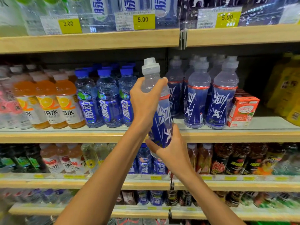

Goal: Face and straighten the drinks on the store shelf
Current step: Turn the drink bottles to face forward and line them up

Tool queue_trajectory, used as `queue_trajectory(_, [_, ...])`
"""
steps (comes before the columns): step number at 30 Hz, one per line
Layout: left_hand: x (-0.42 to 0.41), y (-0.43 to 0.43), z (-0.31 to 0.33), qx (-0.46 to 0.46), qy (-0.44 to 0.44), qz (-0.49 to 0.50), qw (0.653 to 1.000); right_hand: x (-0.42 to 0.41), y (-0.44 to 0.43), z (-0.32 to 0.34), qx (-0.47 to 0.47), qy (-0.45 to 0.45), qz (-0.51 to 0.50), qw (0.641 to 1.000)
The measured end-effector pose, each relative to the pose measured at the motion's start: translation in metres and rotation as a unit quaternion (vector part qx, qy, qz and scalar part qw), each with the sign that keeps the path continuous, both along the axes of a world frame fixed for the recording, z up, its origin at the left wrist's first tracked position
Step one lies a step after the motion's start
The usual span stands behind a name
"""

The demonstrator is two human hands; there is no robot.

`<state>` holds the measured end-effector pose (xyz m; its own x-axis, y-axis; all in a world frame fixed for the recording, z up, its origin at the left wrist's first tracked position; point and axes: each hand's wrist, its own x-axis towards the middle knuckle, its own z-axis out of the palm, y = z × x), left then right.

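Blue-wrapped clear plastic bottle (161, 125) is off the shelf (65, 137) and held up in front of it, left hand (144, 101) clamped round its smooth rounded shoulder, right hand (172, 151) gripping the base. Best play, I'd say: turn that glossy label forward, then set it upright in the gap beside its matching bottles (217, 101).

On the middle wooden shelf (65, 137), a slot opens between the row of blue-capped clear bottles with blue labels (110, 101) and the cluster of clear-capped bottles with dark blue labels (196, 101). The tilted clear-capped bottle (160, 124), gripped by the left hand (146, 101) and right hand (172, 153), stands before that slot. Headroom separates the caps from the upper wooden shelf (97, 41). Bare shelf floor lies between the red-and-white carton (243, 109) and the yellow bottles (285, 88).
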<state>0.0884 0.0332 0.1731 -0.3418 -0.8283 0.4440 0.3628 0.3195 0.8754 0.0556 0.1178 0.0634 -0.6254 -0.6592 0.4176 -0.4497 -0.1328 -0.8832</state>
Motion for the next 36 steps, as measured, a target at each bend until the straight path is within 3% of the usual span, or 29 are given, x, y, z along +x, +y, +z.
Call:
queue_trajectory(5, [0.002, -0.022, 0.002, 0.08, 0.029, -0.12, 0.989, -0.019, 0.012, 0.01, 0.012, -0.074, 0.145, 0.987])
queue_trajectory(8, [0.002, -0.035, 0.0, 0.154, -0.004, -0.256, 0.954, -0.026, 0.013, 0.013, 0.018, -0.118, 0.209, 0.971])
queue_trajectory(11, [-0.002, -0.042, -0.005, 0.145, 0.004, -0.362, 0.921, -0.022, 0.007, 0.015, 0.031, -0.089, 0.182, 0.979])
queue_trajectory(15, [-0.01, -0.046, -0.012, 0.121, 0.006, -0.434, 0.893, -0.015, -0.003, 0.012, 0.03, -0.029, 0.045, 0.998])
queue_trajectory(18, [-0.014, -0.051, -0.018, 0.091, -0.029, -0.417, 0.904, -0.017, -0.008, 0.008, 0.021, -0.011, -0.004, 1.0])
queue_trajectory(23, [-0.015, -0.06, -0.042, 0.043, -0.107, -0.277, 0.954, -0.045, -0.016, 0.009, -0.013, 0.031, -0.077, 0.996])
queue_trajectory(25, [-0.009, -0.067, -0.067, -0.073, -0.147, -0.176, 0.971, -0.059, -0.022, 0.011, -0.021, 0.035, -0.111, 0.993])
queue_trajectory(27, [-0.003, -0.078, -0.099, -0.282, -0.234, -0.071, 0.928, -0.072, -0.03, 0.009, -0.028, 0.036, -0.141, 0.989])
queue_trajectory(30, [0.001, -0.091, -0.129, -0.503, -0.341, -0.019, 0.794, -0.084, -0.043, 0.004, -0.036, 0.038, -0.179, 0.982])
queue_trajectory(33, [-0.003, -0.101, -0.137, -0.624, -0.363, -0.023, 0.692, -0.091, -0.056, -0.002, -0.039, 0.044, -0.205, 0.977])
queue_trajectory(36, [-0.007, -0.107, -0.14, -0.667, -0.349, -0.006, 0.658, -0.094, -0.066, -0.004, -0.042, 0.053, -0.207, 0.976])
